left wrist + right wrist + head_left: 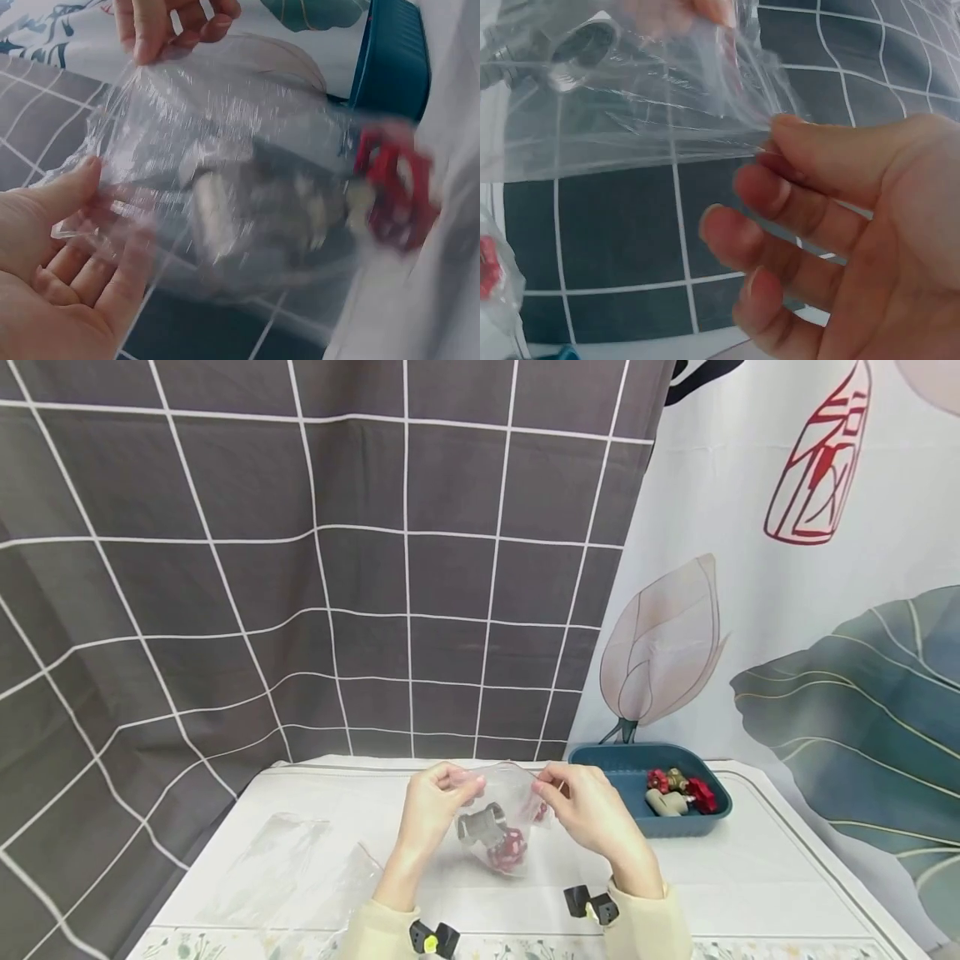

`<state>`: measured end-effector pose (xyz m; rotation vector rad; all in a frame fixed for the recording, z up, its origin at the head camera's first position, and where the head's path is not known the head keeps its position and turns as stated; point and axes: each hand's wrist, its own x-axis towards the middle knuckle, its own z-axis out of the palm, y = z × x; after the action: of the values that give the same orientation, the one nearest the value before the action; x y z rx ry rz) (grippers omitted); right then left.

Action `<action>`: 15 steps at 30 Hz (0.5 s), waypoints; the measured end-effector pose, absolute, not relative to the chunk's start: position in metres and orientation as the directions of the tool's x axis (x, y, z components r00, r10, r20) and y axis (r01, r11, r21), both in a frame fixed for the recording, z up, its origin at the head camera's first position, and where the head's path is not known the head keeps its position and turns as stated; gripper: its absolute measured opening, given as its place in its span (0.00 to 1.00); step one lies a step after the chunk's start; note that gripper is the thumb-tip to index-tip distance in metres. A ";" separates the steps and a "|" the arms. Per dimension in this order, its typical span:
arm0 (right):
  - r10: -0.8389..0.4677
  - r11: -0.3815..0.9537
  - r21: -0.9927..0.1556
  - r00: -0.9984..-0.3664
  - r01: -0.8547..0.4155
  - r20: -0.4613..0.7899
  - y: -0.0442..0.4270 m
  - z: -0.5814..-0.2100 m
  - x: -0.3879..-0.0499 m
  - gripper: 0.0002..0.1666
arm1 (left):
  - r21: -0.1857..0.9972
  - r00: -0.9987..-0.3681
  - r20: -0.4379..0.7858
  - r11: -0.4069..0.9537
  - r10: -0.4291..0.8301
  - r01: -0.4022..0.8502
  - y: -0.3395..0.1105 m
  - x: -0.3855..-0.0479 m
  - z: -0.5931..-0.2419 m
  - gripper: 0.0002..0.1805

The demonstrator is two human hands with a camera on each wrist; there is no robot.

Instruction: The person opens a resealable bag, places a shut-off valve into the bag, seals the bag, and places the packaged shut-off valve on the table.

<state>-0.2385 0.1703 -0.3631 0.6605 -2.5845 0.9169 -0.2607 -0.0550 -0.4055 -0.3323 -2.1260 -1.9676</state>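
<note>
A clear plastic bag (510, 781) hangs between both hands above the table. Inside it is a grey metal valve (482, 825) with a red handwheel (507, 850), which sits lowest in the bag; the left wrist view shows the valve (247, 206) blurred through the plastic. My left hand (431, 806) pinches one upper corner of the bag between thumb and fingers. At the opposite corner, my right hand (596, 810) pinches the plastic with thumb and forefinger, its other fingers loosely bent in the right wrist view.
On the right, a dark teal basket (615, 787) holds several valve pieces with red handwheels (701, 795). Thin clear plastic bags (277, 864) lie flat on the white table at left. Another bagged red part (489, 266) is partly visible beyond the held bag.
</note>
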 end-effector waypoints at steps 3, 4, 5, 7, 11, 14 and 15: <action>-0.297 0.681 -0.524 -0.848 -0.511 0.440 0.172 -0.362 -0.239 0.06 | 0.938 -0.945 0.328 0.117 0.017 0.327 -0.057 -0.259 -0.402 0.13; -0.296 0.673 -0.535 -0.849 -0.511 0.437 0.173 -0.362 -0.239 0.06 | 0.933 -0.943 0.333 0.137 0.016 0.332 -0.058 -0.258 -0.401 0.13; -0.299 0.665 -0.544 -0.850 -0.512 0.434 0.174 -0.363 -0.240 0.06 | 0.927 -0.940 0.341 0.161 0.017 0.339 -0.058 -0.256 -0.399 0.14; -0.313 0.649 -0.559 -0.851 -0.516 0.423 0.175 -0.366 -0.243 0.07 | 0.918 -0.939 0.345 0.206 0.014 0.340 -0.059 -0.253 -0.397 0.14; -0.341 0.637 -0.568 -0.851 -0.522 0.400 0.178 -0.373 -0.248 0.08 | 0.901 -0.935 0.353 0.258 0.032 0.349 -0.060 -0.251 -0.397 0.14; -0.352 0.650 -0.554 -0.852 -0.520 0.387 0.179 -0.379 -0.252 0.07 | 0.904 -0.942 0.331 0.267 0.059 0.335 -0.059 -0.255 -0.403 0.14; -0.353 0.656 -0.548 -0.853 -0.519 0.384 0.180 -0.381 -0.253 0.07 | 0.906 -0.944 0.324 0.266 0.067 0.330 -0.058 -0.256 -0.405 0.14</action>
<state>-0.2534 0.1800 -0.3807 0.7050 -2.6306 0.9828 -0.2558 -0.0583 -0.4049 -0.3699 -2.3137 -1.7408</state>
